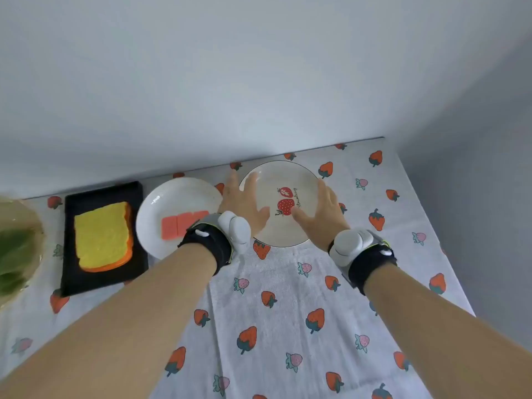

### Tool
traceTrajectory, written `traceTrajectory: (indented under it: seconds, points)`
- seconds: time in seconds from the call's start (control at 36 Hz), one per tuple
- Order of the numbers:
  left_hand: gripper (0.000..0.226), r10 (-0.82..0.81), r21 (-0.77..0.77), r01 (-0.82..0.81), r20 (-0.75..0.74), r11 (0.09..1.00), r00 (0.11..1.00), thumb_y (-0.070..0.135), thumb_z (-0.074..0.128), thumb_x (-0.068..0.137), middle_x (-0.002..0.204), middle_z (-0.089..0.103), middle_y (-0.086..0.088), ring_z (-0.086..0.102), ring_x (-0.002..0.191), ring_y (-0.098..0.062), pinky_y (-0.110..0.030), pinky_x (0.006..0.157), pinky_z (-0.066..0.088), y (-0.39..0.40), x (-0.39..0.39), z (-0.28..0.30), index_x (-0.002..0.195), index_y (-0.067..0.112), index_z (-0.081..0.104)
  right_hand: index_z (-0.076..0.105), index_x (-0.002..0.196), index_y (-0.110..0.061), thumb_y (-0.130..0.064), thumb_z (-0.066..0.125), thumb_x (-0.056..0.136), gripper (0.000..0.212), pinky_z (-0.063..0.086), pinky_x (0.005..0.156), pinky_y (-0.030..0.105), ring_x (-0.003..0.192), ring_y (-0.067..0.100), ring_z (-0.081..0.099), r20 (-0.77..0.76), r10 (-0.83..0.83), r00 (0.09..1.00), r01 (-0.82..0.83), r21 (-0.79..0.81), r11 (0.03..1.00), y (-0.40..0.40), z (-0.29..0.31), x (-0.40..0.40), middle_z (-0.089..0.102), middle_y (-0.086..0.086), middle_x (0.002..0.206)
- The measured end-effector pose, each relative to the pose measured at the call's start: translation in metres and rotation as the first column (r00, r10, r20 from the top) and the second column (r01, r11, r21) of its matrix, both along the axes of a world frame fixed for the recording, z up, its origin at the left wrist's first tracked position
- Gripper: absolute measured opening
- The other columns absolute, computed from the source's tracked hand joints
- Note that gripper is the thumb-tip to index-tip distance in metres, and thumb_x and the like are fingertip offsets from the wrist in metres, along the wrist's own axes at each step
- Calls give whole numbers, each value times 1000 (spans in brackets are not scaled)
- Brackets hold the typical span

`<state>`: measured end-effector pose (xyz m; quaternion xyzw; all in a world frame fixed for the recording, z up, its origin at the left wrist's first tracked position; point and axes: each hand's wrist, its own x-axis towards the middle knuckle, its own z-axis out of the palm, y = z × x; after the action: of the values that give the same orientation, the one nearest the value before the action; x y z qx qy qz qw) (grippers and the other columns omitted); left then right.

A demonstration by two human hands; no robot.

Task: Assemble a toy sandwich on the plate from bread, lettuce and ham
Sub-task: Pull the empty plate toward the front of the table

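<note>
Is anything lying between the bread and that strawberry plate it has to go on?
Yes. The white plate holding the ham sits between the bread and the strawberry plate. Both hands, left and right, also rest over that plate.

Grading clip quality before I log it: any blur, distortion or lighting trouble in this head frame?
Head view: light is soft and even, no hard shadows or glare. Wide-angle bending curves the table edge and stretches both forearms. The left hand fingertips are motion-blurred over the strawberry plate; the right hand is sharper. The lettuce at the left border is smeared and cropped. The bread and ham read clearly.
</note>
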<state>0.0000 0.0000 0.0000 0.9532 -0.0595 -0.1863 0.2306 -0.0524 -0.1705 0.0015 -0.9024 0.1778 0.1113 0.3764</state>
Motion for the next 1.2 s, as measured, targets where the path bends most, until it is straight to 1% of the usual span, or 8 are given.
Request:
traceTrajectory:
  seconds: [0.14, 0.28, 0.44, 0.67, 0.78, 0.86, 1.0, 1.2]
  points:
    - [73, 78, 42, -75, -81, 996, 994, 39, 58, 84, 146, 29, -15, 38, 131, -37, -46, 101, 43, -6, 6, -12, 147, 29, 22, 11, 152, -25, -39, 64, 87, 85, 38, 88, 30, 130, 25, 39, -10, -69, 998, 70, 64, 995, -3, -4, -2, 31, 4, 148]
    - [68, 138, -15, -141, -133, 990, 981, 43, 62, 78, 137, 38, -13, 53, 114, -34, -45, 97, 48, -12, 2, -7, 140, 33, 35, 12, 153, -24, -36, 66, 87, 86, 34, 91, 29, 135, 24, 33, -8, -126, 992, 126, 125, 984, -6, -1, -5, 28, 7, 151]
    - [74, 80, -138, -98, -127, 986, 989, 41, 68, 79, 139, 38, -16, 55, 110, -31, -27, 83, 41, -1, -9, 23, 144, 27, 33, 20, 149, -24, -44, 65, 83, 82, 45, 102, 48, 128, 30, 41, 49, -161, 986, 157, 78, 985, -2, 15, -18, 30, 9, 147]
    - [72, 117, -136, -133, -120, 982, 986, 40, 66, 82, 138, 38, -15, 53, 104, -29, -27, 78, 38, 44, -56, 58, 143, 27, 31, 24, 147, -26, -50, 58, 84, 75, 47, 100, 48, 125, 29, 43, 27, -106, 994, 104, 60, 993, 33, 37, -42, 32, 7, 147]
    - [69, 141, -117, -156, -125, 981, 982, 40, 66, 81, 141, 35, -12, 49, 121, -28, -28, 91, 38, 84, -91, 61, 140, 26, 34, 26, 145, -29, -51, 56, 81, 74, 50, 95, 50, 120, 30, 47, 14, -45, 999, 44, 63, 997, 63, 49, -60, 33, 5, 144]
    - [70, 189, -82, -207, -188, 975, 964, 46, 65, 77, 135, 41, -12, 58, 106, -32, -40, 90, 52, 115, -118, 62, 138, 32, 33, 27, 144, -27, -48, 57, 83, 72, 51, 92, 50, 117, 31, 49, -10, 28, 1000, -27, 62, 998, 89, 54, -78, 35, 6, 141]
    - [72, 261, -38, -273, -196, 961, 945, 42, 64, 81, 135, 42, -15, 52, 112, -33, -33, 84, 39, 164, -163, 66, 142, 29, 30, 26, 145, -24, -43, 58, 84, 72, 53, 87, 45, 109, 33, 53, -55, 129, 990, -125, 62, 990, 136, 55, -105, 36, 9, 137]
    - [73, 318, -52, -342, -256, 938, 913, 40, 64, 80, 142, 36, -13, 49, 121, -33, -41, 99, 46, 211, -206, 59, 143, 29, 29, 29, 144, -26, -43, 60, 82, 71, 51, 93, 48, 108, 35, 54, -122, 160, 980, -146, 115, 983, 188, 48, -135, 34, 8, 134]
